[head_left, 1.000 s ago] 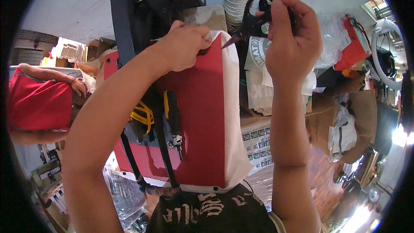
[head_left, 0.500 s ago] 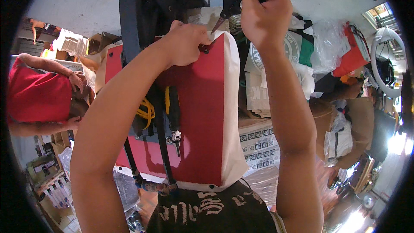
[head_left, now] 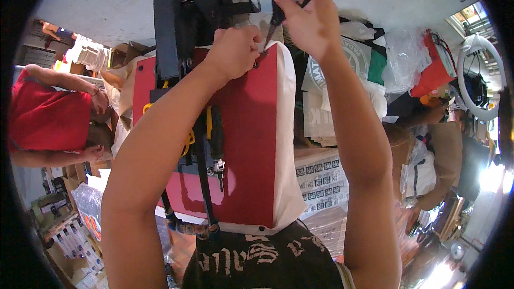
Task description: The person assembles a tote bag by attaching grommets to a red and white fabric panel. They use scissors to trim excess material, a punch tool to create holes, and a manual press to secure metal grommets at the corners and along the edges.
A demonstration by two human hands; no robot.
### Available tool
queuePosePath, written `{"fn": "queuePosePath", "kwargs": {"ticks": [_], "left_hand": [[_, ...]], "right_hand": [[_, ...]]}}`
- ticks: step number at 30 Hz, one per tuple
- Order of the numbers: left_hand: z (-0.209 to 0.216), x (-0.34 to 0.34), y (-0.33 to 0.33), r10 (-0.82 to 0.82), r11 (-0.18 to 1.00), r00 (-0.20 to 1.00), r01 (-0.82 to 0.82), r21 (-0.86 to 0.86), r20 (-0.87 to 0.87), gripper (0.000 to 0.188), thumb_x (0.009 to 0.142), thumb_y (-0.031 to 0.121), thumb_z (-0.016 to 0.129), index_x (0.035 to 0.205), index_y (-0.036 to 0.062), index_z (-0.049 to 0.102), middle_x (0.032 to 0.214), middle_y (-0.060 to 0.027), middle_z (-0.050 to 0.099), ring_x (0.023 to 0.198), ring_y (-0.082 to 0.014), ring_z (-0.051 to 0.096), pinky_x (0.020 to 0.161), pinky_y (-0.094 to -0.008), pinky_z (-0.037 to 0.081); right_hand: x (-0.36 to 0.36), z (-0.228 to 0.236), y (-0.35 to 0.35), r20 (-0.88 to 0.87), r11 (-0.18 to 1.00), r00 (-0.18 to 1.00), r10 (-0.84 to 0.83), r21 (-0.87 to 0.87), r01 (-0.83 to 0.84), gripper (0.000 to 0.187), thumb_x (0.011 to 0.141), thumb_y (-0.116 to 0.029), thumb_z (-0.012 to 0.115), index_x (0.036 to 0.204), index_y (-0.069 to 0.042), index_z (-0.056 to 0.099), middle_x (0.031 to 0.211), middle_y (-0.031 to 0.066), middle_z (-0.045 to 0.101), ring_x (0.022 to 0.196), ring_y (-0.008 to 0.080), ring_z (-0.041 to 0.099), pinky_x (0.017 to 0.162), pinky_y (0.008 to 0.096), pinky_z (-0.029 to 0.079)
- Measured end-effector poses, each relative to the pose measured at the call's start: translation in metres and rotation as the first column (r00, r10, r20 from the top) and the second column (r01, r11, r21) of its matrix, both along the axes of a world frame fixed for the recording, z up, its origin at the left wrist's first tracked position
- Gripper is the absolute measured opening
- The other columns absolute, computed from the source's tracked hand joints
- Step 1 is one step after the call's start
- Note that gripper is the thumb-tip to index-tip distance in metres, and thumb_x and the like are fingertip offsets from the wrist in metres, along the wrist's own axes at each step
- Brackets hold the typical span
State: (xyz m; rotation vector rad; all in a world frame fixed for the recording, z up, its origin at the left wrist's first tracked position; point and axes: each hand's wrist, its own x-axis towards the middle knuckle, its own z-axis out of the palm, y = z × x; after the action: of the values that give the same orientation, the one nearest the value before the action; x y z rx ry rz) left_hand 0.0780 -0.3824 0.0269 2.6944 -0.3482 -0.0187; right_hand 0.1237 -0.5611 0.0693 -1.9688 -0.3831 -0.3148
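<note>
A red flat board (head_left: pixel 246 139) stands before me, with white cloth (head_left: pixel 286 139) lapped around its right side and lower edge. My left hand (head_left: pixel 234 51) is closed at the board's upper right corner, the fingers bunched against the edge; whatever they pinch is hidden. My right hand (head_left: pixel 316 24) grips a pair of black-handled scissors (head_left: pixel 277 16), its fingers in the handle loops. The scissors' blades point down at the cloth by that corner, close beside my left fingers. Below my left wrist, a black-and-yellow handled tool (head_left: pixel 215 134) with a metal tip hangs over the board.
A black metal machine arm (head_left: pixel 170 32) with red parts rises at the upper left of the board. Printed bags (head_left: pixel 321 112) are stacked to the right, near clear plastic (head_left: pixel 404 56). A person in a red shirt (head_left: pixel 51 112) is at far left.
My right hand has shifted left and slightly down with the scissors, whose handle loops now show more fully. My left hand has moved slightly right along the board's top corner.
</note>
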Motion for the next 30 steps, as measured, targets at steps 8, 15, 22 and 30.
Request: {"fn": "queuePosePath", "kwargs": {"ticks": [8, 15, 22, 30], "left_hand": [[-0.010, 0.001, -0.003, -0.057, 0.963, 0.992, 0.024, 0.268, 0.115, 0.014, 0.089, 0.021, 0.068, 0.097, 0.0135, 0.077, 0.097, -0.0107, 0.074, 0.096, -0.0315, 0.069, 0.093, -0.0484, 0.042], [-0.015, 0.009, 0.006, -0.178, 0.979, 0.940, 0.138, 0.153, 0.291, 0.013, 0.089, 0.018, 0.065, 0.088, 0.0103, 0.075, 0.090, -0.0087, 0.072, 0.089, -0.0299, 0.067, 0.088, -0.0446, 0.042], [-0.016, 0.009, 0.005, -0.306, 0.942, 0.934, 0.269, 0.199, 0.186, 0.007, 0.084, 0.012, 0.065, 0.084, 0.0105, 0.073, 0.085, -0.0074, 0.069, 0.088, -0.0290, 0.066, 0.090, -0.0442, 0.040], [-0.020, 0.004, 0.006, -0.325, 0.900, 0.930, 0.247, 0.360, 0.174, 0.007, 0.081, 0.012, 0.069, 0.085, 0.0129, 0.075, 0.087, -0.0056, 0.071, 0.088, -0.0272, 0.066, 0.089, -0.0451, 0.041]], "right_hand": [[-0.003, -0.004, -0.015, -0.056, 0.999, 0.998, -0.043, 0.017, 0.044, 0.034, 0.092, -0.034, 0.071, 0.101, -0.001, 0.069, 0.083, 0.0105, 0.071, 0.072, 0.0216, 0.069, 0.067, 0.0349, 0.056], [-0.014, 0.023, -0.018, -0.064, 0.987, 0.991, -0.121, 0.101, 0.127, 0.032, 0.094, -0.029, 0.067, 0.101, 0.002, 0.068, 0.091, 0.0180, 0.070, 0.084, 0.0286, 0.069, 0.075, 0.0384, 0.055], [0.002, 0.020, -0.009, -0.009, 0.982, 0.991, -0.131, -0.138, 0.128, 0.041, 0.095, -0.035, 0.063, 0.092, 0.005, 0.067, 0.084, 0.0293, 0.067, 0.088, 0.0466, 0.068, 0.078, 0.0482, 0.051], [0.013, 0.014, 0.000, 0.080, 0.994, 0.994, 0.080, -0.084, -0.074, 0.035, 0.095, -0.030, 0.064, 0.103, 0.004, 0.065, 0.094, 0.0286, 0.068, 0.095, 0.0457, 0.066, 0.081, 0.0488, 0.050]]}}
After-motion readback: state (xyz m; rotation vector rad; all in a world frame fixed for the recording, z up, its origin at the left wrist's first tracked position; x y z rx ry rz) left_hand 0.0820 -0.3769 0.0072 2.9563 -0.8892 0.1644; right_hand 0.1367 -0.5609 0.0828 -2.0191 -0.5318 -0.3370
